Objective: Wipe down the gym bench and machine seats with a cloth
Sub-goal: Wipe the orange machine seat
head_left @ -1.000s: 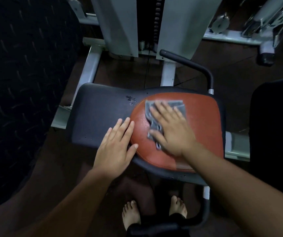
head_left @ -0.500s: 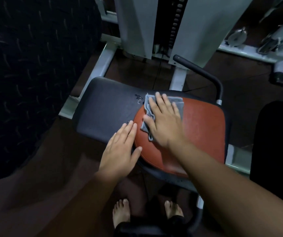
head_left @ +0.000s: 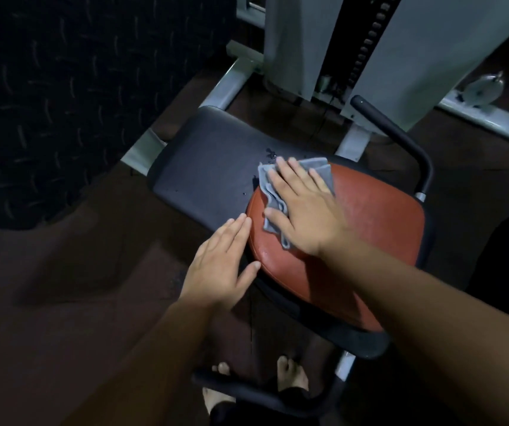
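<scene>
A machine seat fills the middle of the head view: a black pad (head_left: 210, 176) with a red-brown section (head_left: 379, 219) on its right. A folded grey cloth (head_left: 317, 169) lies at the red section's far left corner, partly over the black pad. My right hand (head_left: 305, 210) presses flat on the cloth, fingers spread, covering most of it. My left hand (head_left: 219, 265) rests flat and open at the seat's near edge, where black meets red. Small dark droplets (head_left: 270, 155) dot the black pad just beyond the cloth.
A white weight-stack tower (head_left: 400, 50) rises behind the seat. A black curved handle bar (head_left: 400, 139) stands at the seat's far right. White frame rails (head_left: 228, 84) run to the left. My bare feet (head_left: 290, 376) stand under the seat beside a black bar (head_left: 262, 395).
My right hand has slid the cloth leftward and away, from the middle of the red section to its far left corner. The left hand has stayed put. The view has shifted.
</scene>
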